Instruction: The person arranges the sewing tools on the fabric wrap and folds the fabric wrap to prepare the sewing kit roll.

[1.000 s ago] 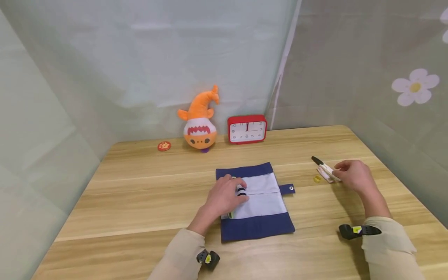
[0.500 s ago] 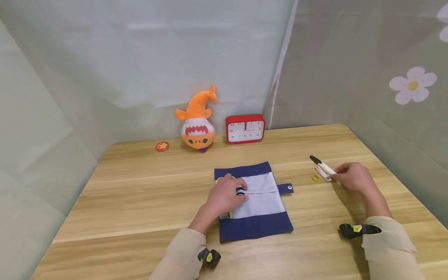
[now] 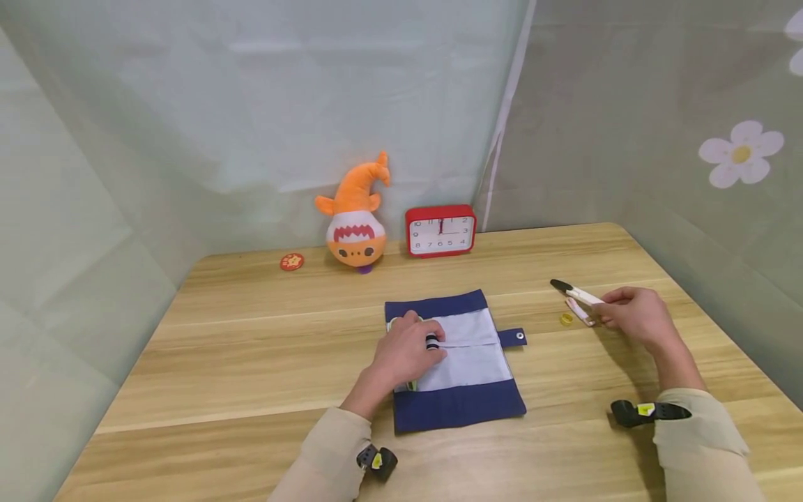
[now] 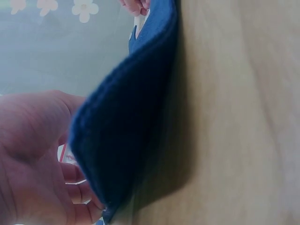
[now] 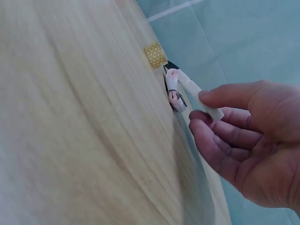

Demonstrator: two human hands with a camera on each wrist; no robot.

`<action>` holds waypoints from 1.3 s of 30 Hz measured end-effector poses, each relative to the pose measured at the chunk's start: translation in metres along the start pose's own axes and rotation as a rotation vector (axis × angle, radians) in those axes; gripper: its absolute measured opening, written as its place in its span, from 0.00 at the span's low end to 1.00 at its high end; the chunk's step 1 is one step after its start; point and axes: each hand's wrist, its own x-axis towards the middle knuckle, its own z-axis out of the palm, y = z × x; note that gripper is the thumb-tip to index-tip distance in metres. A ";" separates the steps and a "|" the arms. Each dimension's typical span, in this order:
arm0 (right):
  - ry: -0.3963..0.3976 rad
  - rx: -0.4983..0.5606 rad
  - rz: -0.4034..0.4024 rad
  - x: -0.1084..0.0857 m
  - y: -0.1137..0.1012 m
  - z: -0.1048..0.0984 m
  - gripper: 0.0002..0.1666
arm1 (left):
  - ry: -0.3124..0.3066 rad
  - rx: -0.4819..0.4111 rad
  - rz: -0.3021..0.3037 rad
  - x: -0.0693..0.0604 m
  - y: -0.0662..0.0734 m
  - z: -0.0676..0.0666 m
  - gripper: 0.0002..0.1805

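The right hand [image 3: 636, 317] pinches the end of a white tool [image 3: 583, 297] between thumb and bent fingers, the tips brought together on its handle. Compared with half a second ago, the tool's black end has slid slightly to the person's left and the handle lies at a flatter slant; its held end now looks raised from the bench [image 3: 251, 362]. That suggests the tool is in the hand's control rather than just lying there, though whether the black end touches the wood cannot be told.

The left hand [image 3: 404, 352] has stayed on the unfolded pouch [image 3: 464, 366], fingers bent, thumb apart from the forefinger. Whether it grips anything or merely presses is hidden. A striped item [image 3: 432, 341] shows between thumb and forefinger, and a green edge [image 3: 411, 385] below the palm.

The pouch lies mid-bench, its strap [image 3: 512, 337] reaching towards the tool. Just beside the tool are a pink strip [image 3: 580, 313] and a yellow ring [image 3: 567, 319], the ring nearer the pouch.

Farther back stand a red clock [image 3: 441, 233] and an orange plush [image 3: 356, 230], with a red disc [image 3: 291, 261] to their left.
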 end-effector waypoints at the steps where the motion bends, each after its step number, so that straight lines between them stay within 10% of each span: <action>1: -0.001 0.022 0.002 0.000 0.000 0.000 0.25 | 0.001 -0.003 -0.001 0.000 0.000 0.000 0.11; 21: -0.106 0.736 -0.161 -0.004 -0.042 0.014 0.08 | 0.024 -0.027 -0.012 -0.001 0.002 0.003 0.05; 39: -0.227 0.634 -0.191 0.010 -0.121 0.079 0.17 | 0.026 -0.013 -0.017 0.000 0.002 0.004 0.04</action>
